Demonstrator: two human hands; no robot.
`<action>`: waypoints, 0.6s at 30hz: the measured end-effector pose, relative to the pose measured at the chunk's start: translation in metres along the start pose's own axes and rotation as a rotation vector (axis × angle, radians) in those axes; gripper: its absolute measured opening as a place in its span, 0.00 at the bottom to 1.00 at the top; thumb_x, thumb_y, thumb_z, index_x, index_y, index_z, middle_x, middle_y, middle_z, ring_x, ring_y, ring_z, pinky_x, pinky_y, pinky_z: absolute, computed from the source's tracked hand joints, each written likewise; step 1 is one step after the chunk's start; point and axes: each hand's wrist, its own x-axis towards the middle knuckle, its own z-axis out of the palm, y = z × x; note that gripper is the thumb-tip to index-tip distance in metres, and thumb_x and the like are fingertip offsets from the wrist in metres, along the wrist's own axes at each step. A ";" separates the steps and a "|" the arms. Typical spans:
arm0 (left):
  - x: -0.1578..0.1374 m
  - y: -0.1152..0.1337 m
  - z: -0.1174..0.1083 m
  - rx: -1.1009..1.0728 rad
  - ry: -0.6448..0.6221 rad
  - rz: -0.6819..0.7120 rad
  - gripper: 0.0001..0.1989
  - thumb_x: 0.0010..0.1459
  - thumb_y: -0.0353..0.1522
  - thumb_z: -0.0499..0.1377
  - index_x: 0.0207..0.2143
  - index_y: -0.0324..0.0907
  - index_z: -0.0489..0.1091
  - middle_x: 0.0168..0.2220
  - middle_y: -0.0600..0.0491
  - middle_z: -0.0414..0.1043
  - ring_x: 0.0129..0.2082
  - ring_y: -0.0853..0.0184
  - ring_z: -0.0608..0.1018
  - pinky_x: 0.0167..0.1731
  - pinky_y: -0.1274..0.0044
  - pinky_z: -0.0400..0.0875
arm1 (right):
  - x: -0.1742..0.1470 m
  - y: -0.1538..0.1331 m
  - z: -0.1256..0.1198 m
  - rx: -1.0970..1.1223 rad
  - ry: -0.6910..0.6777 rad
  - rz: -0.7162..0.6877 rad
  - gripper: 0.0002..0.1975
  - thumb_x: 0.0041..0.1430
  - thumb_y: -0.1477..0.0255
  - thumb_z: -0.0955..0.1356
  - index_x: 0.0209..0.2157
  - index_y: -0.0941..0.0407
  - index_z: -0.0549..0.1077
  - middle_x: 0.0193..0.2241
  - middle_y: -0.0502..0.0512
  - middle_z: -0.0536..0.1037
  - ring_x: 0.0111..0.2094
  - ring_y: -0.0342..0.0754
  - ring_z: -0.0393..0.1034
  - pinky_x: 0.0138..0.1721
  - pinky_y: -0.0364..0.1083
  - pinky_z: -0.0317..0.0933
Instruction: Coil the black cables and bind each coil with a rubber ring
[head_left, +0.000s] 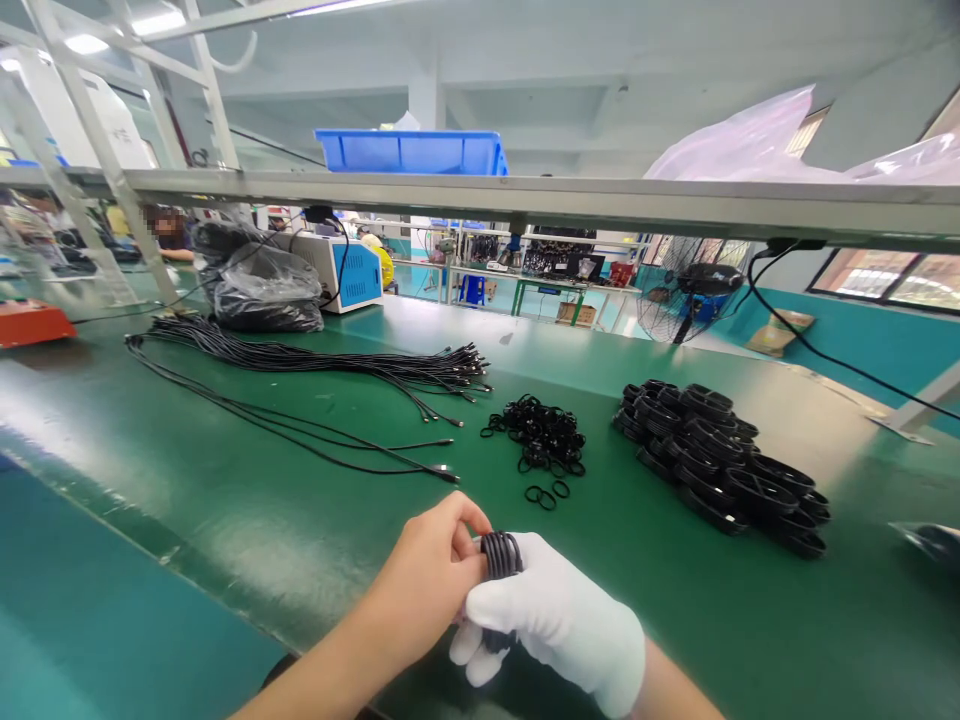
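Observation:
A coiled black cable (501, 556) is gripped near the table's front edge. My right hand (566, 615), in a white glove, is wrapped around the coil from the right. My left hand (429, 568), bare, has its fingers closed against the coil's left side; its fingertips are partly hidden. Beyond the hands lies a heap of small black rings (544, 430), with a few loose ones in front. To its left stretches a bundle of straight black cables (300, 352), with several single cables (300, 415) nearer me. Many coiled cables (720, 460) are piled at the right.
The green table (247, 540) carries a clear plastic bag (266, 285) and a blue-and-white machine (349, 270) at the back. Overhead runs a shelf (570, 205) bearing a blue bin (412, 152). An orange object (34, 322) sits far left; a fan (682, 290) stands behind.

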 end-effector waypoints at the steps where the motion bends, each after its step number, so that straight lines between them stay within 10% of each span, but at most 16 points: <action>1: 0.001 -0.001 0.001 0.060 0.023 0.007 0.05 0.47 0.31 0.55 0.29 0.43 0.63 0.19 0.62 0.62 0.18 0.73 0.66 0.18 0.81 0.59 | 0.000 0.000 0.001 -0.005 -0.002 0.006 0.18 0.36 0.68 0.72 0.30 0.65 0.73 0.19 0.56 0.74 0.20 0.44 0.70 0.24 0.44 0.66; 8: 0.004 0.003 -0.003 0.431 0.043 0.026 0.05 0.45 0.28 0.55 0.27 0.45 0.63 0.19 0.61 0.63 0.19 0.72 0.63 0.18 0.81 0.52 | 0.006 0.007 0.000 0.012 -0.030 0.021 0.13 0.33 0.72 0.71 0.25 0.63 0.70 0.15 0.50 0.69 0.16 0.41 0.66 0.16 0.39 0.63; 18: -0.003 -0.016 -0.004 0.262 0.162 0.283 0.13 0.46 0.21 0.51 0.26 0.43 0.72 0.26 0.57 0.70 0.27 0.70 0.72 0.28 0.80 0.64 | 0.010 0.012 -0.002 -0.084 -0.053 0.057 0.04 0.33 0.80 0.68 0.17 0.62 0.68 0.15 0.49 0.69 0.17 0.39 0.66 0.19 0.37 0.64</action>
